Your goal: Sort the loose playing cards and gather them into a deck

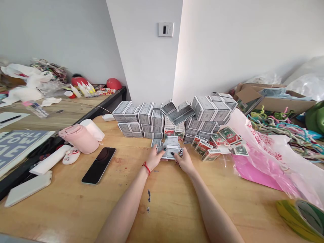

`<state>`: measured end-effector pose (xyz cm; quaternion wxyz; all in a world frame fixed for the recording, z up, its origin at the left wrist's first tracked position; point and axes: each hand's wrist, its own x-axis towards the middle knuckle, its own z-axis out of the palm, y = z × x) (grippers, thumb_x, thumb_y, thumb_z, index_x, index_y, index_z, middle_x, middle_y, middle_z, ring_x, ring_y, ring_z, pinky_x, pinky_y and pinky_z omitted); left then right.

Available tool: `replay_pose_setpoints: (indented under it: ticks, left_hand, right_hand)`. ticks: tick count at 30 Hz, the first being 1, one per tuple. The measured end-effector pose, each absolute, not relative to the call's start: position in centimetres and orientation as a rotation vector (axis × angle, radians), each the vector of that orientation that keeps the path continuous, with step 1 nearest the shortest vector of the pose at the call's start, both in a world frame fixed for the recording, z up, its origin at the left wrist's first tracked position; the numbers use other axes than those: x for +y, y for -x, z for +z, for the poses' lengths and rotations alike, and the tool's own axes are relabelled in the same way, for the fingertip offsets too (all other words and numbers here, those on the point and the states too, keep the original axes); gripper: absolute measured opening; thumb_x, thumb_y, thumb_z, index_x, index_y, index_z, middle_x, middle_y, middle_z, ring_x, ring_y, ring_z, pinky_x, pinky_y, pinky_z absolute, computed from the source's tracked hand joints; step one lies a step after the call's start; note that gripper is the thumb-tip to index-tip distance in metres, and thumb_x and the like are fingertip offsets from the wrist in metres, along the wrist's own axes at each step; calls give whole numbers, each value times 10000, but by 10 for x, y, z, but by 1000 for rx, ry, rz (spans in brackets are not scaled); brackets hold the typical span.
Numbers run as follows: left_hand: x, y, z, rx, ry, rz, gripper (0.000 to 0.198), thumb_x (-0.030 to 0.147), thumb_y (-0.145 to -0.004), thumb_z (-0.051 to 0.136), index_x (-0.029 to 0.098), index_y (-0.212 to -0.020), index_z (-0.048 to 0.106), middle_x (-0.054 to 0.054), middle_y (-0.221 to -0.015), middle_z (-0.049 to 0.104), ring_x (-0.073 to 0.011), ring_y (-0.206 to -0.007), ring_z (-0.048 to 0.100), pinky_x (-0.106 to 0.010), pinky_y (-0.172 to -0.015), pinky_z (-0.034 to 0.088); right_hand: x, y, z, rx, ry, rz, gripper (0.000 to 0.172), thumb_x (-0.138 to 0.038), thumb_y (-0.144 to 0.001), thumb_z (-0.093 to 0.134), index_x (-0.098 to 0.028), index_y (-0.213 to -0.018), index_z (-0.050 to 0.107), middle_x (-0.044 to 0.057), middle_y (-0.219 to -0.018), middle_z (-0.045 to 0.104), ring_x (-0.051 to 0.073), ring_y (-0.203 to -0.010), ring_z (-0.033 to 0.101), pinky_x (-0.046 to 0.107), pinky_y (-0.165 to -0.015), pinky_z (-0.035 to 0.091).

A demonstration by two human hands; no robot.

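Low over the table, my left hand (155, 158) and my right hand (185, 160) grip opposite ends of some grey-backed playing cards (170, 152). The cards lie crosswise, with one part standing up in the middle. My thumbs press on the near side; the fingers beneath are mostly hidden. Right behind them stand stacked blocks made of the same cards (152, 116). A folded, open card piece (178, 113) rests tilted on top between the left and right stacks. Boxed card decks (206, 147) lie in a loose heap to the right of my right hand.
Left on the wooden table (121, 202) are a black phone (99, 165), a pink cup (79, 138) and a white power bank (29, 189). To the right lie a pink plastic bag (263, 162), a tape roll (303, 217) and coloured fuzzy stems (280, 130). A wall stands behind.
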<state>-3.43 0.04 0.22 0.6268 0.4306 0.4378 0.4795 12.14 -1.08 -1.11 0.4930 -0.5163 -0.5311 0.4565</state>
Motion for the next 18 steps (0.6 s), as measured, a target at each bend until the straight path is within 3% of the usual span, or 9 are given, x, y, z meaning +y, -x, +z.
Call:
replay_pose_setpoints:
  ticks: [6,11,18]
  left_hand:
    - [-1,32,3,1061,-1070,1113,471,231,-495,733,177,-818,395,-17,-809,584,-139,-671,577,-263,-478,516]
    - [-1,33,5,1032,-1072,1137,431,241,-510,718,170,-804,411,-8,-766,597,-124,-624,571,-254,-471,509]
    - [1,36,3,1061,-1042,1198,435,251,-523,709,173,-828,409,-6,-774,603,-130,-619,585,-256,-465,511]
  right_hand:
    - [-12,-121,-11,-1295,1268,1099,343,-404,-646,582,-207,-862,402,-50,-547,490,93,-390,417,214,-364,361]
    - [-14,-122,-6,-1308,1170,1165,300,-421,-688,546,-219,-807,359,-78,-497,447,78,-356,384,203,-349,354]
    - [-9,-124,-12,-1304,1222,1281,325,-534,-751,394,-215,-792,350,-86,-390,452,72,-240,326,172,-247,231]
